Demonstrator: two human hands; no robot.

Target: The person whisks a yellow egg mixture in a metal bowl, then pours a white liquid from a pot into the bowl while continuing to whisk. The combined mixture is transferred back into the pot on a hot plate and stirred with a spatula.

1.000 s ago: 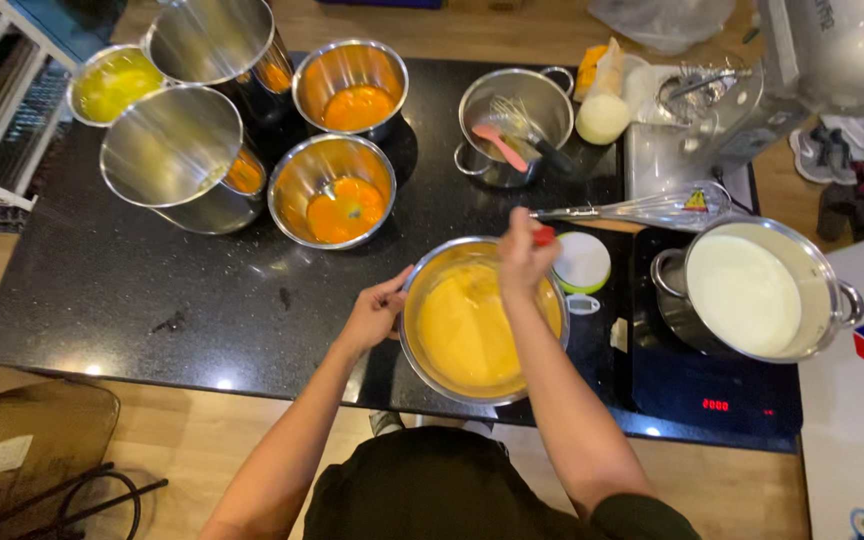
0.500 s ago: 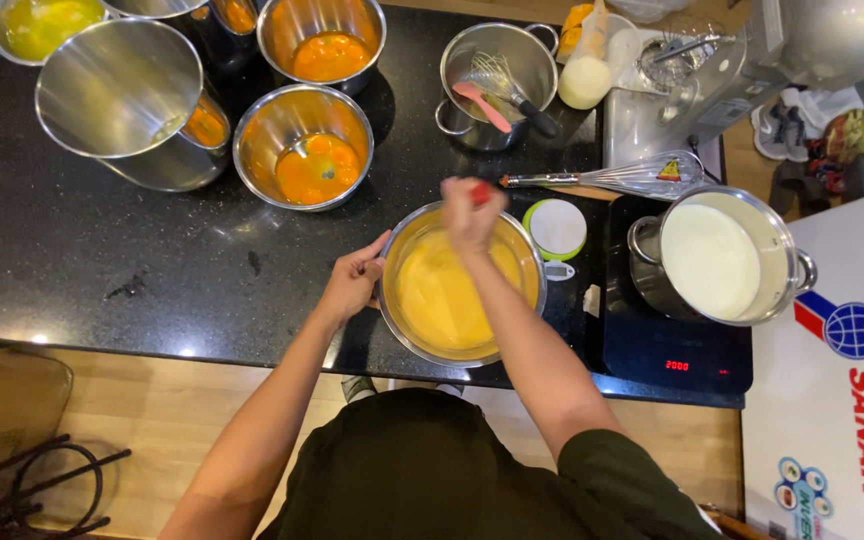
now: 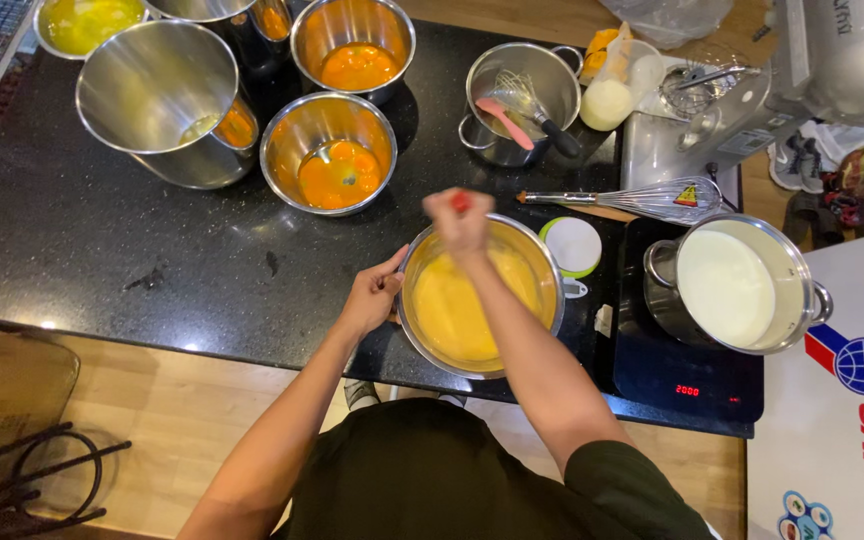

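Note:
A steel mixing bowl [image 3: 544, 262] of smooth yellow batter stands at the near edge of the black stone counter [image 3: 82, 250]. My left hand [image 3: 372, 295] presses against the bowl's left rim. Over the far side of the bowl, my right hand [image 3: 460, 222] is closed on a red-handled utensil [image 3: 460, 201]; the hand is blurred and the tool's working end is hidden.
A bowl of egg yolks [image 3: 330, 160] sits just beyond, with several more steel bowls [image 3: 157, 95] behind. A pot holding a whisk and pink spatula [image 3: 520, 100], a loose whisk [image 3: 642, 200], a white lid [image 3: 572, 245], and a pot of milk [image 3: 737, 285] on an induction hob lie to the right.
My right hand has shifted left over the batter bowl with the red-handled utensil. The left hand stays on the rim. The camera view has drifted.

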